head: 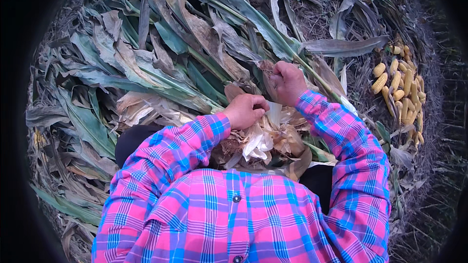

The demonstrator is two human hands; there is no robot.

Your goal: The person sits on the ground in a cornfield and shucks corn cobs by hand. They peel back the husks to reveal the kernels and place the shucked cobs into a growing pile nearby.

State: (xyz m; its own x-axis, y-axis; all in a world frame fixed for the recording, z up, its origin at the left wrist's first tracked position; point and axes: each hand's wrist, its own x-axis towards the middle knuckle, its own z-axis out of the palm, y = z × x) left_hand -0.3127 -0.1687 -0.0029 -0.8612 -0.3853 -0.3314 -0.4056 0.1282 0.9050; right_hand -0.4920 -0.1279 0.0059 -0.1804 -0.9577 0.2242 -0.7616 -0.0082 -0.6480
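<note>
My right hand [290, 83] pinches a dry brown corn husk, with a tuft of dried corn silk [265, 66] standing out just beyond its fingertips. Below and to the left of it, my left hand [245, 111] is curled with thumb and forefinger close together. A pale inner husk [275, 113] shows between the two hands. What lies under the left fingers is hidden, so I cannot tell whether they grip anything. Loose peeled husks [257, 146] are heaped under my wrists, against my body.
Cut corn stalks with green and withered leaves [172, 76] spread ahead and to the left. One long stalk [310, 67] slants past my right wrist. Several husked yellow ears [406, 87] lie piled on the straw-littered ground at the right. A bit of yellow corn [39, 138] shows at the far left.
</note>
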